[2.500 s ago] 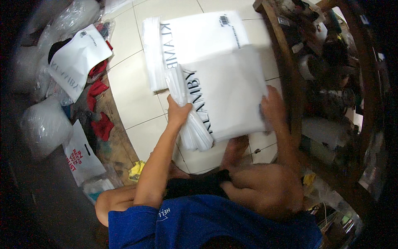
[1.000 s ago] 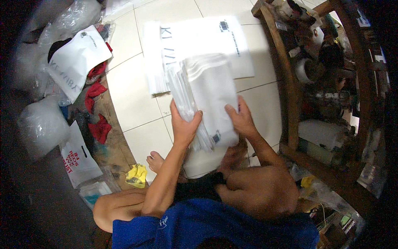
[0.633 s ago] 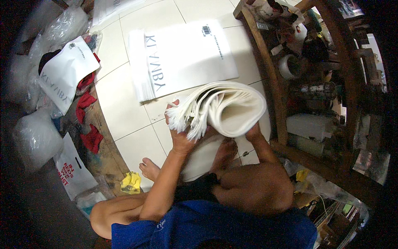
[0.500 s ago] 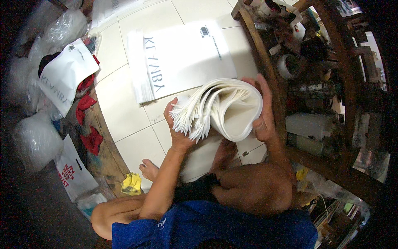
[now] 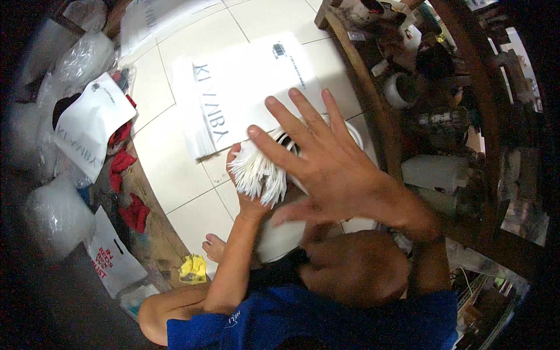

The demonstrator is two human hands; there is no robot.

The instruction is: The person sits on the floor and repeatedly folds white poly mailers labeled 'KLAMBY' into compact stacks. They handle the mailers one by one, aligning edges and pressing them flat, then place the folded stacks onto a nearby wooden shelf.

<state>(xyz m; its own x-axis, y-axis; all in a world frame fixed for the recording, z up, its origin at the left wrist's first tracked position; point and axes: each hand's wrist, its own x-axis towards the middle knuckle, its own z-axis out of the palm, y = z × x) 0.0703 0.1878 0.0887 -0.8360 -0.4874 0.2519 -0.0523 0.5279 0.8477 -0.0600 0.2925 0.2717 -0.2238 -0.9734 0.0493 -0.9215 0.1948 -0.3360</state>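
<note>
A thick bundle of white plastic bags (image 5: 256, 175) is curled over between my knees and the flat stack. My left hand (image 5: 249, 205) is closed round its near left side, where the many layered edges fan out. Above the bundle, my right hand (image 5: 329, 166) is raised with all fingers spread, holding nothing and hiding much of the roll. Just beyond lies a flat stack of white printed bags (image 5: 251, 81) on the tiled floor, its left edge thick with layers.
Along the right runs a wooden rack (image 5: 361, 93) holding a white ring-shaped roll (image 5: 401, 89) and clutter. At left are clear plastic bundles (image 5: 61, 213), a white printed bag (image 5: 96, 125), red cloth scraps (image 5: 135, 213) and a crumpled yellow piece (image 5: 192, 269). More white sheets (image 5: 151, 23) lie at the far left.
My right hand has let go of the bundle's right side and come up over it, fingers spread. The left hand keeps its hold, and the layered edges are bunched more tightly.
</note>
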